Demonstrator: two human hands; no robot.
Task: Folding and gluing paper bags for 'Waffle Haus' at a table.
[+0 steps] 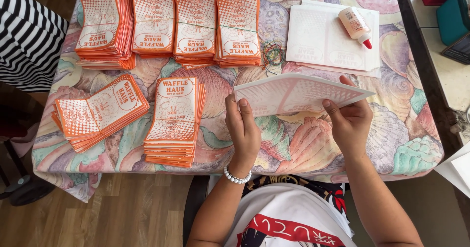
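Note:
Both my hands hold one flat paper sheet (298,93), pale side up, with a faint orange print showing through, lifted a little above the table. My left hand (242,127) grips its left edge, with a white bead bracelet on the wrist. My right hand (350,122) pinches its lower right edge, thumb on top. Directly left of my left hand lies a stack of orange-and-white printed paper bags (174,122). Further left, another stack (100,111) is fanned out.
Several more bag stacks (169,24) line the far side of the shell-patterned tablecloth (303,144). Loose rubber bands (272,53) lie beside them. A glue bottle with a red cap (356,27) rests on blank sheets (328,39). A striped-clad person (27,36) sits at left.

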